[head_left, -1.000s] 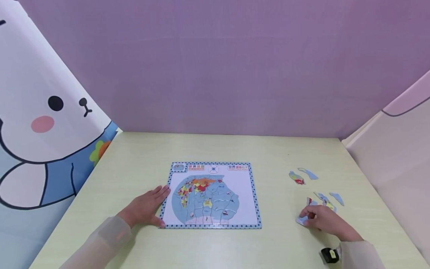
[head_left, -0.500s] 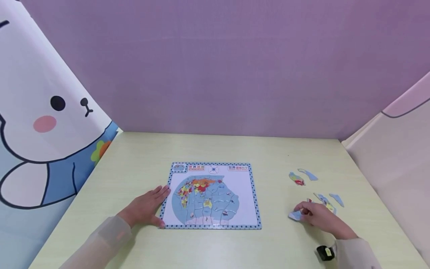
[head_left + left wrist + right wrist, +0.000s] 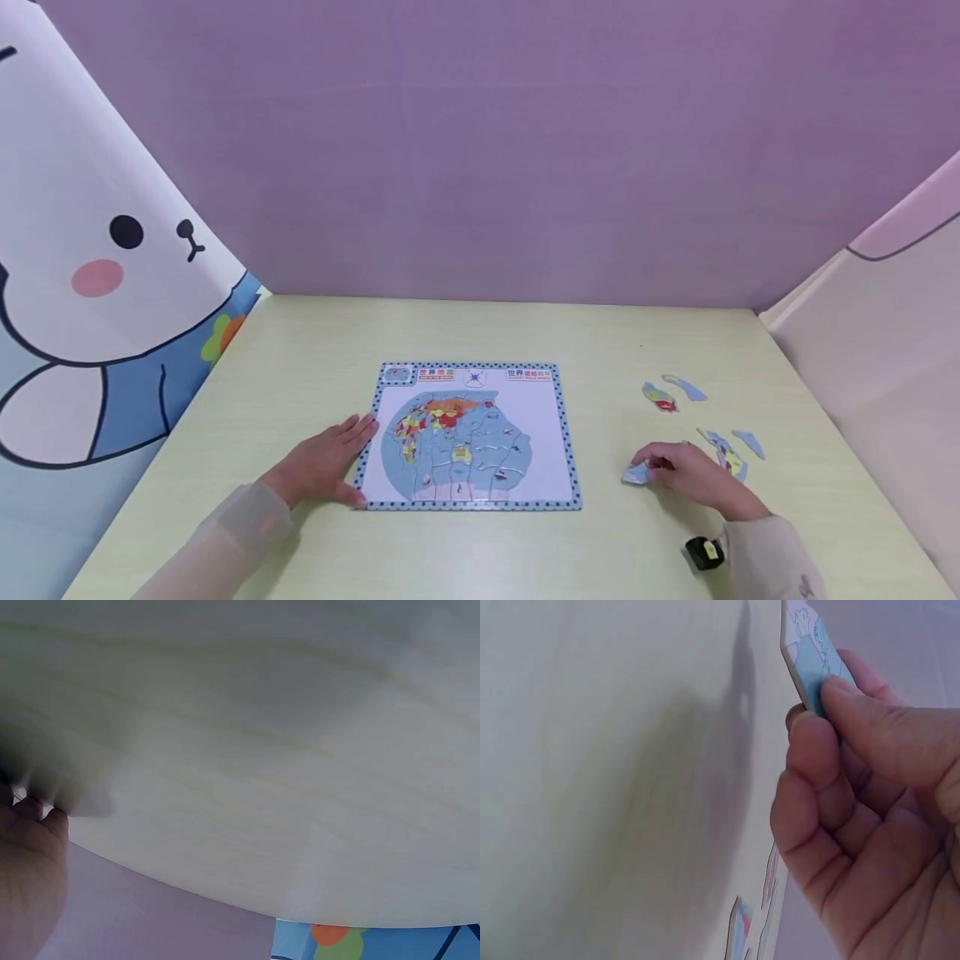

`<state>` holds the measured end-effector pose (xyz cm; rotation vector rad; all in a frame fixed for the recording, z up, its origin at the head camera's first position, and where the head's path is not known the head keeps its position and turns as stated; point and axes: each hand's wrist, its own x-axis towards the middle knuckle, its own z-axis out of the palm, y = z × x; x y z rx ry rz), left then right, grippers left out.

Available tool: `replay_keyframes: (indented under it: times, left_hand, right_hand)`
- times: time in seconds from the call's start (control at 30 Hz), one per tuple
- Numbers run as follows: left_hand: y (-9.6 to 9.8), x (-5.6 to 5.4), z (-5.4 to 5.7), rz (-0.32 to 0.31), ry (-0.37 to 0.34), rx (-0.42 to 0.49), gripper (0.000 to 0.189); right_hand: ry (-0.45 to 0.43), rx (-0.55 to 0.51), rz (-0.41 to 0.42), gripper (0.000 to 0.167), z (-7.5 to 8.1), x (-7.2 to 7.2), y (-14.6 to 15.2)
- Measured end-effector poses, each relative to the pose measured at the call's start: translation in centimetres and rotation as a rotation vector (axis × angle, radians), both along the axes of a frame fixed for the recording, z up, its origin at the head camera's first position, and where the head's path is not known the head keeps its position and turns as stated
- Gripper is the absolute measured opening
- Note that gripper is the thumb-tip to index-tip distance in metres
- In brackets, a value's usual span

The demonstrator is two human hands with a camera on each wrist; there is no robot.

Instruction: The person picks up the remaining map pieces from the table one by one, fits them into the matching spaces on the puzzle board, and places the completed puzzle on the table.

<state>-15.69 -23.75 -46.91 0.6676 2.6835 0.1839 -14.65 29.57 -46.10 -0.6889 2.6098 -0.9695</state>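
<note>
A world map jigsaw puzzle lies flat on the table, its blue dotted frame around a white field with many pieces fitted and the right side bare white. My left hand rests along the puzzle's left edge, fingers straight; the left wrist view shows only part of that hand. To the right of the board, my right hand holds a light blue puzzle piece above the table. In the right wrist view the thumb and fingers pinch this piece, which has a pale corner.
Several loose puzzle pieces lie to the right: a green and red one, a blue curved one, a small blue one and a multicoloured one. A black wrist device sits by the right sleeve. A purple backdrop stands behind the table.
My right hand has lifted the light blue piece from beside the loose pieces and carried it left toward the board. My left hand stays at the puzzle's edge.
</note>
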Motion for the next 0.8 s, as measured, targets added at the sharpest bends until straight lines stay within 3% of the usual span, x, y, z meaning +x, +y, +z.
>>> replay_keyframes:
  times: [0.27, 0.57, 0.67, 0.8]
  left_hand:
    - [-0.1, 0.0, -0.2, -0.003, -0.003, -0.007, 0.111]
    - [-0.2, 0.0, -0.2, -0.003, 0.008, -0.003, 0.111]
    - [-0.2, 0.0, -0.2, -0.001, 0.007, -0.005, 0.112]
    - [-0.2, 0.0, -0.3, -0.001, 0.006, -0.005, 0.112]
  right_hand:
    - [-0.003, 0.012, -0.022, 0.018, -0.1, -0.3, -1.5]
    - [-0.046, -0.058, -0.030, 0.012, -0.7, -0.6, -3.4]
    - [-0.107, -0.093, -0.050, 0.010, -0.7, -0.7, -3.5]
    - [-0.250, -0.150, -0.118, 0.010, -0.7, -0.8, -3.8]
